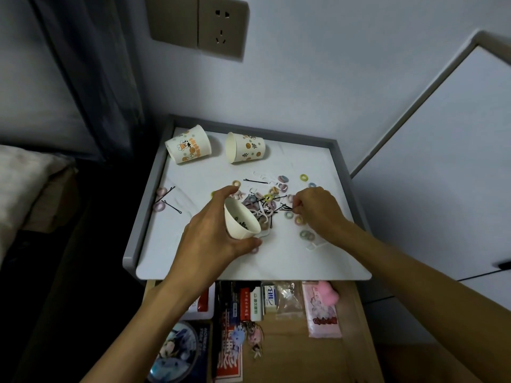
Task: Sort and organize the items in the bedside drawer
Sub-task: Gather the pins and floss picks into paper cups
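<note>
- A head-worn camera looked down on the white top of a bedside table (276,261) with a raised grey rim, set against a pale wall.
- The left hand (210,230) gripped a white paper cup (240,221), fingers and thumb curled round its sides. The cup was tilted, its mouth turned toward the pile at the middle of the tabletop.
- The right hand (318,208) was curled, its fingertips pinching a small bunch of black hairpins (286,208) just right of the cup.
- Between and beyond the hands lay a loose pile of small pastel hair ties (266,197) mixed with more pins and some thin white pieces (too small to identify).
- A few stray pins and ties (166,201) lay near the left rim, well apart from the pile.
- 2 more printed cups lay on their sides near the far edge: the left-hand one (189,145) and the right-hand one (244,147).
- Below the tabletop the wooden drawer (304,355) stood open, holding a pink packet (322,313), a small white box (269,297), keychain charms (249,335) and printed packages.
- A wall socket (221,26) sat above; a dark curtain (91,64) hung at the left.
</note>
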